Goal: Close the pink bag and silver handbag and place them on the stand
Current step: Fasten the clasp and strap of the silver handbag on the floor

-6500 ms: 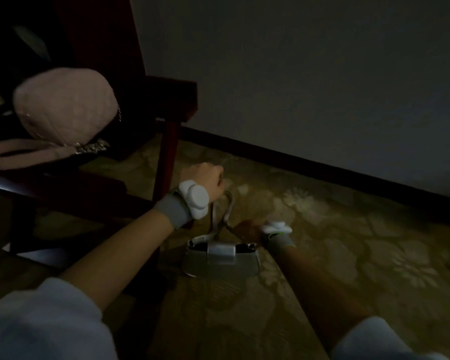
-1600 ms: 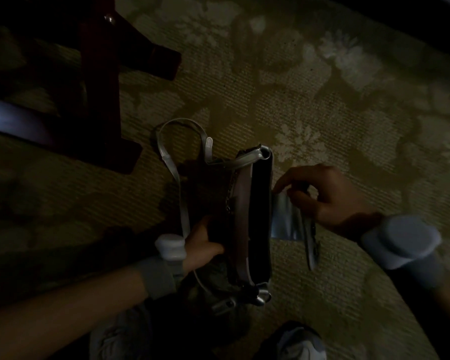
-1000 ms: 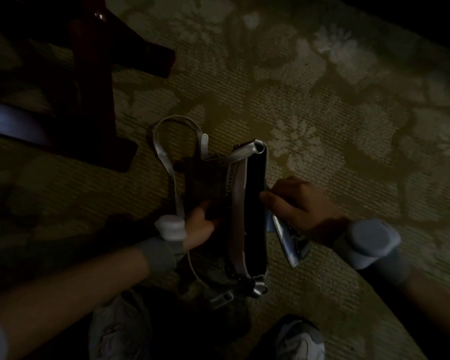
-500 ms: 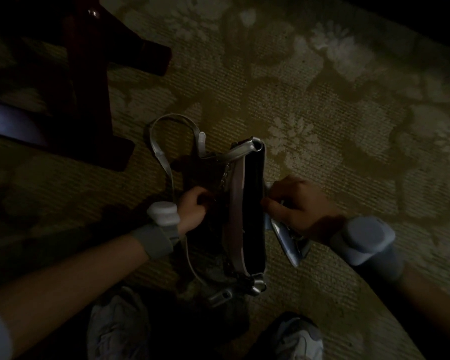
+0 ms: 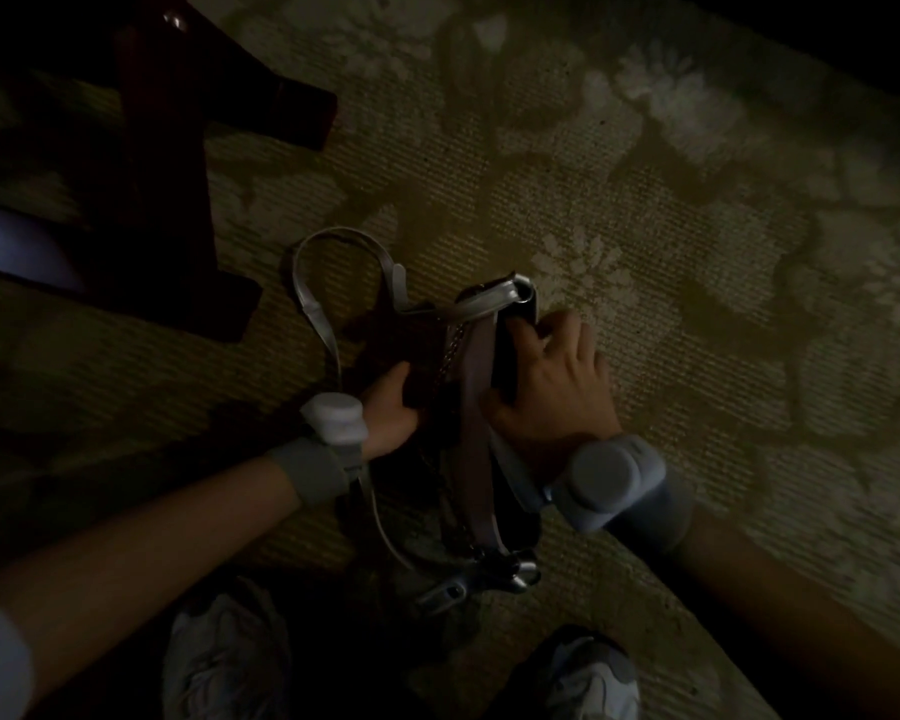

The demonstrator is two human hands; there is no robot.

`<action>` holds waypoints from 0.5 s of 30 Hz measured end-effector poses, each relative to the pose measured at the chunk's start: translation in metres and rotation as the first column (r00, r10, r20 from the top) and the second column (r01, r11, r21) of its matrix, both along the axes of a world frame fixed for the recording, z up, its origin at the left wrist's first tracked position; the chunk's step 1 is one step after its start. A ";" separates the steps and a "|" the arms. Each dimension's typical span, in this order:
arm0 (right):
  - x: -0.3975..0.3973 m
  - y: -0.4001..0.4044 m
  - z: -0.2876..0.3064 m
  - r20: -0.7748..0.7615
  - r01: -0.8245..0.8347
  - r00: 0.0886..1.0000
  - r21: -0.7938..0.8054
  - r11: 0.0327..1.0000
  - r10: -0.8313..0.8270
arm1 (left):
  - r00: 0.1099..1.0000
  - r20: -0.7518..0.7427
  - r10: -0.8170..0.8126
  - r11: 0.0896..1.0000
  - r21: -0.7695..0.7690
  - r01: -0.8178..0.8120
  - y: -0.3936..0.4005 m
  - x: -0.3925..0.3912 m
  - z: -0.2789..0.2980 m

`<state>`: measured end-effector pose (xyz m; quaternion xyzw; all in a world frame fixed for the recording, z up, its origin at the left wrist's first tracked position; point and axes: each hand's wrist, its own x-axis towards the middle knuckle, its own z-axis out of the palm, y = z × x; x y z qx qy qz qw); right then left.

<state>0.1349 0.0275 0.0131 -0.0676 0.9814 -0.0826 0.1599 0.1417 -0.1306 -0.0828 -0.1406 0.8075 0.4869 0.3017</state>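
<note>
I see the silver handbag (image 5: 476, 407) on the patterned carpet (image 5: 671, 252) at centre frame, long axis running from 12 to 6 o'clock, dark mouth facing up. Its strap (image 5: 313, 298) loops off toward 10 o'clock, near the dark wooden stand (image 5: 167, 163) at upper left. My left hand (image 5: 391, 413) grips the bag's side at 9 o'clock, fingers curled onto it. My right hand (image 5: 552, 387) lies over the mouth from 3 o'clock, fingers bent over the edge and pressing the silver flap (image 5: 510, 467) inward. Half a second ago that flap hung out to the right of the bag; now it is drawn across under my palm. Two pale shoes (image 5: 224, 662) show at 6 o'clock.
</note>
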 end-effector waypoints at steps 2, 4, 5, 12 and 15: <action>-0.006 -0.004 -0.003 -0.012 0.080 0.997 -0.039 0.996 -0.080 | 1.000 -0.005 -0.014 1.000 -0.014 0.014 0.003 -0.002 0.002; -0.010 -0.007 -0.006 0.003 0.096 0.995 -0.033 0.995 -0.096 | 1.000 -0.012 -0.006 1.000 -0.011 0.006 0.006 -0.004 0.001; -0.012 -0.008 -0.006 0.026 0.093 0.995 -0.023 0.995 -0.092 | 1.000 -0.008 -0.013 1.000 -0.011 0.013 0.008 -0.005 0.003; -0.028 -0.006 -0.005 0.219 0.131 0.968 -0.020 0.991 -0.123 | 1.000 -0.011 0.014 0.993 0.117 -0.013 0.004 -0.008 0.007; -0.032 -0.003 -0.002 0.269 0.127 0.956 -0.034 0.991 -0.113 | 0.999 -0.027 0.035 0.974 0.225 -0.028 0.006 -0.006 0.012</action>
